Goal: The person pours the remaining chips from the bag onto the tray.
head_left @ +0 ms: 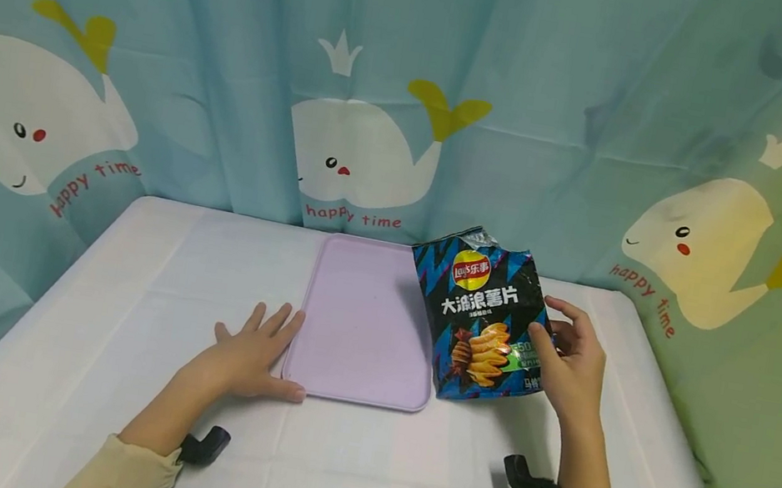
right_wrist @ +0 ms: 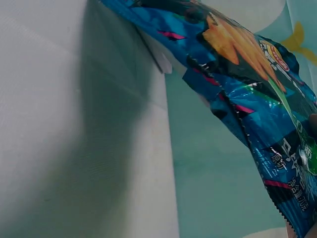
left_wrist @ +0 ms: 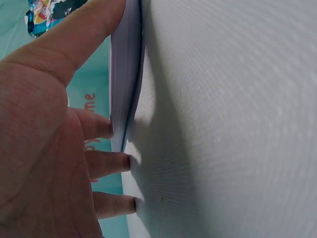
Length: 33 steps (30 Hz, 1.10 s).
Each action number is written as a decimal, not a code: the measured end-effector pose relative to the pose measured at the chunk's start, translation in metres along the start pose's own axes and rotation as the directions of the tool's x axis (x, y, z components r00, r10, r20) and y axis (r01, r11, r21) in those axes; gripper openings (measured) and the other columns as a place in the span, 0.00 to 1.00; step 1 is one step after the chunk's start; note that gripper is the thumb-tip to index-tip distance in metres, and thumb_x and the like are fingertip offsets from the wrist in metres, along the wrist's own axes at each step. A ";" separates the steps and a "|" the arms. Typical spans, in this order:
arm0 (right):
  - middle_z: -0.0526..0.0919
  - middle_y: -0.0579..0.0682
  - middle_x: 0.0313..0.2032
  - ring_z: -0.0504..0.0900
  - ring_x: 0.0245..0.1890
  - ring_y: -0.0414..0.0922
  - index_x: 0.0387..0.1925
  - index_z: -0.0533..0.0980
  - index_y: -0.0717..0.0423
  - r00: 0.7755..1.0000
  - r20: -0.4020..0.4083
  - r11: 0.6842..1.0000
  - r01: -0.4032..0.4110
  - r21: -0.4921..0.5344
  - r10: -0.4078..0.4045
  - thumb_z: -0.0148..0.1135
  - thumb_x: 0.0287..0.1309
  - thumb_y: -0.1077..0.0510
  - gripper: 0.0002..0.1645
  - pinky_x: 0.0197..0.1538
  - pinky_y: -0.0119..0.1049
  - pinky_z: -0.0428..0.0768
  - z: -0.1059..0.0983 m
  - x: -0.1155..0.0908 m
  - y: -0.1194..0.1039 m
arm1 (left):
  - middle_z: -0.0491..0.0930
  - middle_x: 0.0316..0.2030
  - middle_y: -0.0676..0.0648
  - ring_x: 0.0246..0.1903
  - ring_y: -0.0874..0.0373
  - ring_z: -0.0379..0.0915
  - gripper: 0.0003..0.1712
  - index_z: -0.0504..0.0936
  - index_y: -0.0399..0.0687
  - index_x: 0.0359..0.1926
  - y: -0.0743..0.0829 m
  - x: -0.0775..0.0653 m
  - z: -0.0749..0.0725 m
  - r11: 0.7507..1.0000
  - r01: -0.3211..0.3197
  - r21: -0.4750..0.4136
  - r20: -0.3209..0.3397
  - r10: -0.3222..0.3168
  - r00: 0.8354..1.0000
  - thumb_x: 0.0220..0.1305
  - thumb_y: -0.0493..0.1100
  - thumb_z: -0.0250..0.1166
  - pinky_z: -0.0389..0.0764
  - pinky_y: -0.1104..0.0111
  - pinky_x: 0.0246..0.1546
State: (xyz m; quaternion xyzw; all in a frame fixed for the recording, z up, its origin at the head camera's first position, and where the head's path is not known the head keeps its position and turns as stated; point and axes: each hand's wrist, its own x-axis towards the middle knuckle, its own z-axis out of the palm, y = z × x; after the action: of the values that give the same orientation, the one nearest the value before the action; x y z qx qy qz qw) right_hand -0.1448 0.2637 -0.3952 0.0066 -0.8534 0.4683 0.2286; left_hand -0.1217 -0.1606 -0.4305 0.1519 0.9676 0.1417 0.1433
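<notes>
My right hand [head_left: 574, 364] grips a blue and black bag of potato chips [head_left: 479, 316] by its right side, thumb on the front and fingers behind. The bag leans over the right edge of a pale purple tray [head_left: 364, 324], with its crumpled, silvery top corner facing away. In the right wrist view the bag [right_wrist: 237, 84] hangs tilted above the white table and casts a shadow. Spread wide, my left hand [head_left: 245, 357] lies at the tray's left edge. The left wrist view shows its thumb and a fingertip right at the tray's rim [left_wrist: 126, 64].
A white cloth covers the table [head_left: 342, 473]. Behind it and along the sides hangs a blue-green curtain [head_left: 239, 44] printed with white whales. Black curved pieces [head_left: 205, 446] are worn at both wrists, by the beige sleeves [head_left: 125, 474].
</notes>
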 end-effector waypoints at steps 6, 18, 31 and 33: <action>0.88 0.59 0.39 0.76 0.27 0.33 0.61 0.77 0.49 0.991 0.027 0.991 0.131 -0.038 -0.130 0.67 0.63 0.62 0.25 0.33 0.19 0.74 -0.001 -0.003 -0.017 | 0.48 0.77 0.34 0.73 0.24 0.39 0.70 0.50 0.43 0.79 0.000 -0.001 -0.002 1.000 -0.005 0.003 -0.001 0.005 1.000 0.46 0.77 0.69 0.47 0.17 0.51; 0.88 0.58 0.37 0.77 0.26 0.29 0.58 0.80 0.50 0.965 0.022 0.962 0.262 -0.073 -0.261 0.68 0.60 0.65 0.24 0.32 0.18 0.75 -0.002 -0.008 -0.027 | 0.47 0.78 0.35 0.74 0.25 0.37 0.70 0.49 0.45 0.79 0.001 0.000 -0.002 1.000 0.004 -0.005 0.018 -0.004 1.000 0.46 0.77 0.68 0.45 0.17 0.52; 0.87 0.56 0.31 0.77 0.25 0.26 0.53 0.82 0.54 0.907 0.035 0.902 0.422 -0.089 -0.421 0.70 0.55 0.68 0.23 0.29 0.18 0.74 -0.002 0.008 -0.044 | 0.47 0.78 0.36 0.74 0.26 0.37 0.71 0.49 0.45 0.79 0.003 0.001 -0.003 1.000 0.022 0.000 0.023 -0.022 0.999 0.46 0.77 0.68 0.45 0.17 0.52; 0.87 0.55 0.31 0.78 0.25 0.29 0.53 0.82 0.54 0.894 0.065 0.890 0.447 -0.091 -0.443 0.70 0.54 0.69 0.23 0.29 0.18 0.74 -0.002 0.012 -0.047 | 0.47 0.78 0.36 0.74 0.25 0.37 0.71 0.49 0.45 0.79 0.001 0.000 -0.003 1.000 0.026 -0.002 0.023 -0.026 0.999 0.46 0.77 0.69 0.45 0.17 0.52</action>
State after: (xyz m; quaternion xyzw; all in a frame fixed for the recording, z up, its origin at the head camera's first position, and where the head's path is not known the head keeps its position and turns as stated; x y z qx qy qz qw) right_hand -0.1448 0.2411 -0.3522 0.1998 -0.8569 0.3586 0.3117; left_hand -0.1226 -0.1597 -0.4279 0.1410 0.9676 0.1394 0.1565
